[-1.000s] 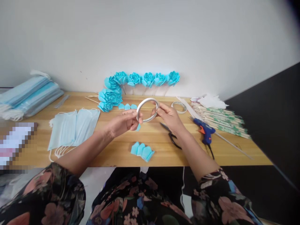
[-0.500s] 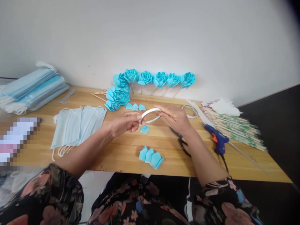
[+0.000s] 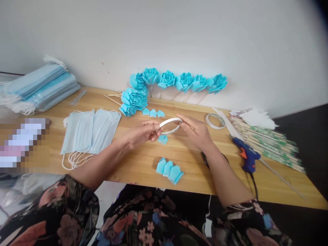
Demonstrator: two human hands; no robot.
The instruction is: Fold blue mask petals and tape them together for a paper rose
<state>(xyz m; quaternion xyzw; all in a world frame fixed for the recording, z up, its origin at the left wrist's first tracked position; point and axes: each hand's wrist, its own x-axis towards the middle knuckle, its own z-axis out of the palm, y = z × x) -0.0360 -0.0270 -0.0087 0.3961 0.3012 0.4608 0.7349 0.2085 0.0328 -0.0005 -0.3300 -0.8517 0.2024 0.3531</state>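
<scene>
Between my two hands, above the wooden table [image 3: 128,160], is a narrow roll of white tape [image 3: 169,121]. My left hand [image 3: 147,132] pinches its left edge with thumb and fingers. On the opposite side my right hand [image 3: 196,131] grips the rim, fingers closed on it. Just below the roll lies a small blue folded petal piece [image 3: 162,139]. Nearer to me rests a group of blue petals [image 3: 169,169], and several more petals [image 3: 153,112] lie in a row behind my left hand. Black-handled scissors [image 3: 205,160] are mostly covered by my right forearm.
Blue flowers on sticks [image 3: 167,79] line the wall. At left are face masks [image 3: 89,131] and a packed mask stack [image 3: 43,87]. At right sit another tape roll [image 3: 215,121], a blue glue gun [image 3: 247,155] with its cord, and wrapped chopsticks [image 3: 269,143].
The view has shifted, so most table items appear farther right. Both hands still hold the tape roll, in nearly the same pose.
</scene>
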